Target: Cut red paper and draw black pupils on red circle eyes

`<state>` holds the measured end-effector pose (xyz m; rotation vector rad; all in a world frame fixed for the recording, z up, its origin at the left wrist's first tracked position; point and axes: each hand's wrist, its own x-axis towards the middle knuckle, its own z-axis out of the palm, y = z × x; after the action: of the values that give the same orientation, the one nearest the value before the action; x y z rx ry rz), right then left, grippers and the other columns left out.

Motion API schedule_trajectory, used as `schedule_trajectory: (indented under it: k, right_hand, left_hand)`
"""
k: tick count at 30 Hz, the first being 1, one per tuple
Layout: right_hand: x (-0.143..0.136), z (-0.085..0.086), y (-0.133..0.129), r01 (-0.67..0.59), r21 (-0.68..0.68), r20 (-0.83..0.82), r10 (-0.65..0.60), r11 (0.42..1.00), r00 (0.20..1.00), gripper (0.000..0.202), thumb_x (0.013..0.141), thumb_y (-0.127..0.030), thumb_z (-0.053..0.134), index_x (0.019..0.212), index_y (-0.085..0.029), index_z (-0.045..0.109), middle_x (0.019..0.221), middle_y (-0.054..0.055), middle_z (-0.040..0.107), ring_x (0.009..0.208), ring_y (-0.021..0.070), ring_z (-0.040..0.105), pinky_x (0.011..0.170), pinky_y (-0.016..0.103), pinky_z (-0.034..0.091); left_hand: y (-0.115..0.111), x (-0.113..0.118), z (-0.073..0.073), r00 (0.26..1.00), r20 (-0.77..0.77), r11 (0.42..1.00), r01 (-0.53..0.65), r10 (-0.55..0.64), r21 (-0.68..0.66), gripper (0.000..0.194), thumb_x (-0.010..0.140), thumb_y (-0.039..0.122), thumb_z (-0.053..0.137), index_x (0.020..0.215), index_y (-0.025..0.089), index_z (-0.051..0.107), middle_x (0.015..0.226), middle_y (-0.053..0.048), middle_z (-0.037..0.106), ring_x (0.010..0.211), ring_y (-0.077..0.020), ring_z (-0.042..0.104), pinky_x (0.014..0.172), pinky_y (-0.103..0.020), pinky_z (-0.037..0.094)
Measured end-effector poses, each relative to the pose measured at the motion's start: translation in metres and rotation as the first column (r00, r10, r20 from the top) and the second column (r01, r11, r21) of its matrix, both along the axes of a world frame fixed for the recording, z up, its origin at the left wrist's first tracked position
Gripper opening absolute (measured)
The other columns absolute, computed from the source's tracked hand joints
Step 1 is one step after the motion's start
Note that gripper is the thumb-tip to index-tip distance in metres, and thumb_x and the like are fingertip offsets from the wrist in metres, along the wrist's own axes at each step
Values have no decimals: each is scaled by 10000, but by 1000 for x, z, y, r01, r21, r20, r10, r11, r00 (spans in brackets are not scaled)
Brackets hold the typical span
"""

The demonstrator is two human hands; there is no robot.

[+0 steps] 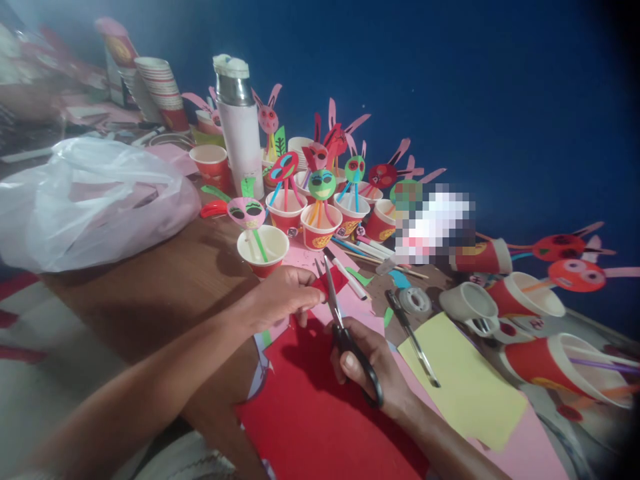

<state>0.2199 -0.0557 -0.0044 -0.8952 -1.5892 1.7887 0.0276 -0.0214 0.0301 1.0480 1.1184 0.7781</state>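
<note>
My left hand [287, 293] pinches a small piece of red paper [336, 283] between thumb and fingers. My right hand [367, 370] is closed round the black handles of a pair of scissors [336, 310]. Their blades are parted and point away from me, at the red piece; whether they touch it I cannot tell. Beneath both hands lies a large red sheet [320, 413], over pink paper [367, 312]. A paper cup [263, 250] with a pink paper face [247, 212] on a green straw stands just beyond my left hand.
Several red cups with paper faces [321, 227] stand behind, beside a white flask [240, 133]. A white plastic bag [95, 200] sits at left. On the right are a pen [413, 340], yellow paper [465, 380], a tape roll [415, 301] and a white mug [467, 307].
</note>
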Motion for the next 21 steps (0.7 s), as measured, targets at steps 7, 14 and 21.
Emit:
schedule_trajectory:
  k: [7,14,21]
  right_hand:
    - [1,-2,-1,-1,-11,14,1,1000,1000,464,750,-571,610,982,-180,519,568,-48,489,480,97,393,475,228,291]
    - [1,-1,-2,-4,-26,-12,3,1000,1000,418,756,-523,634,964,-176,532,577,-47,492,477,84,405,469,218,304]
    - [1,5,0,-13,-23,41,14,1000,999,433,735,-540,644,935,-171,539,566,-46,489,466,88,420,458,220,306]
  left_hand:
    - [-1,1,7,998,-62,999,-8,5,-40,148,669,197,567,547,153,498,382,68,465,314,-41,416,333,-167,182]
    - [0,0,7,998,-71,998,-8,4,-56,131,644,196,572,545,150,500,378,69,457,331,-56,469,331,-154,197]
    - [0,-2,12,997,-78,996,-7,0,-93,54,627,160,564,582,136,550,357,70,450,298,-56,427,290,-147,236]
